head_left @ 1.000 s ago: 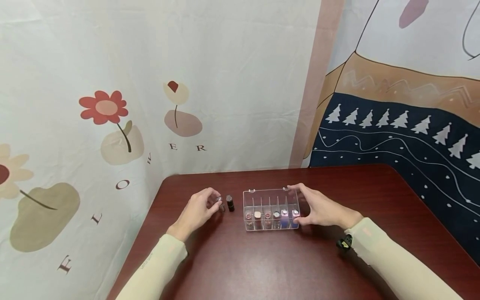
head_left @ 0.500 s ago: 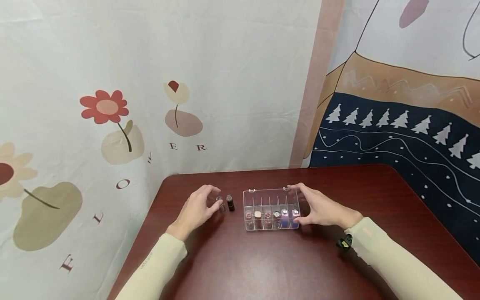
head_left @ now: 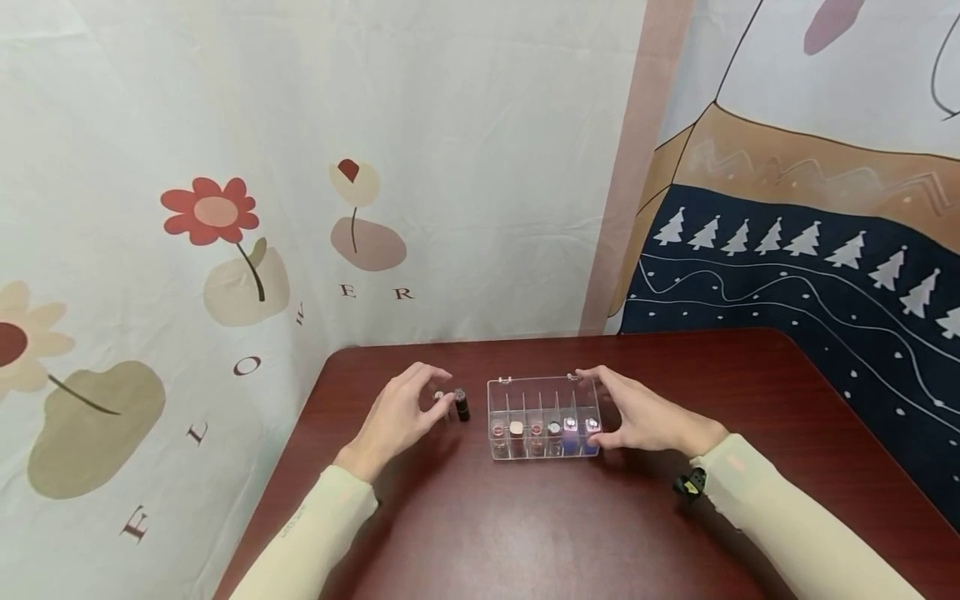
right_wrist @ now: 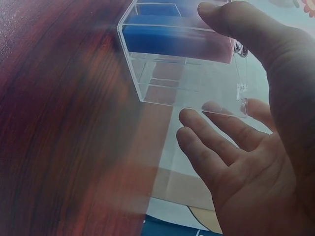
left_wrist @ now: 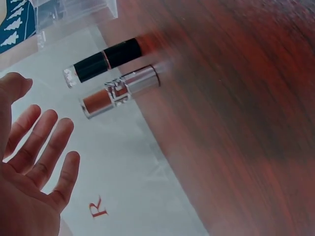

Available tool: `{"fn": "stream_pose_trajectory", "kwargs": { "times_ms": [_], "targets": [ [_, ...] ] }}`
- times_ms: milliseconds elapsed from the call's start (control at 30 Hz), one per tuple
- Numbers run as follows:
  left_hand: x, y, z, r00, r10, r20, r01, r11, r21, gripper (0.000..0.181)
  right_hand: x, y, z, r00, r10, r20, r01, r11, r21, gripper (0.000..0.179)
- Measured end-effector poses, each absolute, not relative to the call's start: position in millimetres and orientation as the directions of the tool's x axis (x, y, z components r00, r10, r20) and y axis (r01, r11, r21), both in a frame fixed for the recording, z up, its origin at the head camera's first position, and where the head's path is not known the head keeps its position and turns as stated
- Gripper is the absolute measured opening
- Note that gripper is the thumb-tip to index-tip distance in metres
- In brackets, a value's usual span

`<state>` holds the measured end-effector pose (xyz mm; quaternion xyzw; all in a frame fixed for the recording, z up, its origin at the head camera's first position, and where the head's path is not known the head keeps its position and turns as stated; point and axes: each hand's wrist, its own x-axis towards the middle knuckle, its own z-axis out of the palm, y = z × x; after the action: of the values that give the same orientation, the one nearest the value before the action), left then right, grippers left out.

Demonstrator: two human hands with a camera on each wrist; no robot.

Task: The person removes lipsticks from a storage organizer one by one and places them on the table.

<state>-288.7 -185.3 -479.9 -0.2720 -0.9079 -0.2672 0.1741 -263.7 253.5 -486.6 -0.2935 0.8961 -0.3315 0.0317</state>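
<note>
My left hand [head_left: 401, 410] hovers with fingers spread and relaxed beside two upright lipstick tubes, holding neither. One lipstick [left_wrist: 108, 60] is black with a clear tip; the other, a clear-cased lipstick [left_wrist: 96, 102] with a brownish section and a silvery middle, is partly hidden by the hand in the head view. To the right, my right hand [head_left: 641, 414] grips the right end of a clear compartment box [head_left: 532, 380], thumb at its front and fingers at its back edge. Several lipsticks stand in its front row, including a blue-and-pink one [right_wrist: 167, 39] near the thumb.
A dark red wooden table [head_left: 517, 525] bears everything. Behind it hangs a pale cloth [head_left: 480, 183] with flowers and letters, and a dark blue printed panel [head_left: 750, 283] is at the right. A black wrist device [head_left: 690, 483] sits at the right sleeve.
My left hand has loosened from the clear lipstick, its fingers spreading and shifting slightly right and up. The right hand and box stay in place.
</note>
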Motion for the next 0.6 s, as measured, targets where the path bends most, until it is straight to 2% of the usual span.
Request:
{"fn": "stream_pose_trajectory", "kwargs": {
  "times_ms": [167,333,600],
  "targets": [
    [-285,-178,-476,-0.741,0.460,0.489,0.654,0.658,0.372,0.027,-261,253,-484,-0.842,-0.530,0.102,-0.478,0.646,-0.594,0.109],
    [-282,-171,-472,-0.682,0.521,0.514,0.720,0.604,0.343,0.030,-260,252,-483,-0.832,-0.544,0.113,-0.509,0.663,-0.549,0.116],
    [-275,-162,-471,-0.614,0.604,0.508,0.773,0.591,0.232,0.035,-262,246,-481,-0.809,-0.568,0.152,-0.559,0.660,-0.502,0.109]
  ]
}}
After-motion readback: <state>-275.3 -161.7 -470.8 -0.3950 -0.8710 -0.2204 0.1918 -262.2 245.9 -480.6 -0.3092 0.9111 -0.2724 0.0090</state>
